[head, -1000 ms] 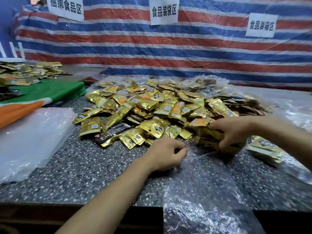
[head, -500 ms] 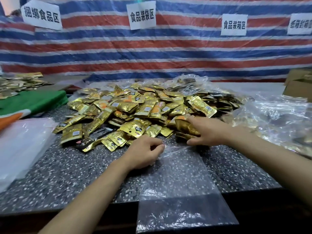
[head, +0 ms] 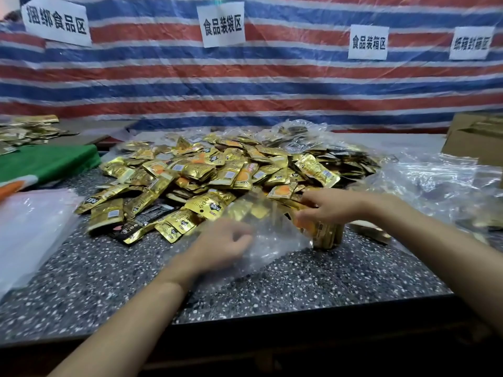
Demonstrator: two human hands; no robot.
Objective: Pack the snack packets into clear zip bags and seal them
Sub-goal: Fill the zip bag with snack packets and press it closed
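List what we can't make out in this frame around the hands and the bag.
Head view, motion blur: the left hand and the clear zip bag it holds are smeared; bag mouth open or closed, cannot tell.
Head view: the right hand covers the packet stack; count unreadable.
Head view: the cardboard box is cut by the right edge; contents hidden.
Head view: print on the packet pile is too small.

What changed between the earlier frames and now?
The left hand has raised the mouth of the clear bag off the table, where it lay flat. The right hand has pulled a stack of packets from the pile to that mouth. The pile itself and the left hand's grip stay as before.
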